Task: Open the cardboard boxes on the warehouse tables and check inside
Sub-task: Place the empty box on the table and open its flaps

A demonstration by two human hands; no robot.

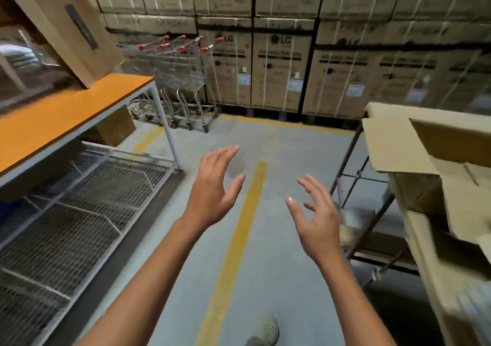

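A tall cardboard box stands on the orange-topped table at the left. At the right, a cardboard box with its flaps open sits on a cardboard-covered metal table. My left hand and my right hand hover in the aisle between the two tables, above the floor. Both hands have their fingers spread and relaxed, and they hold nothing and touch neither box.
A wire mesh shelf lies under the orange table. Several nested shopping carts stand behind it. Stacked large LG boxes form a wall at the back. A yellow line runs along the grey floor, with my shoe beside it.
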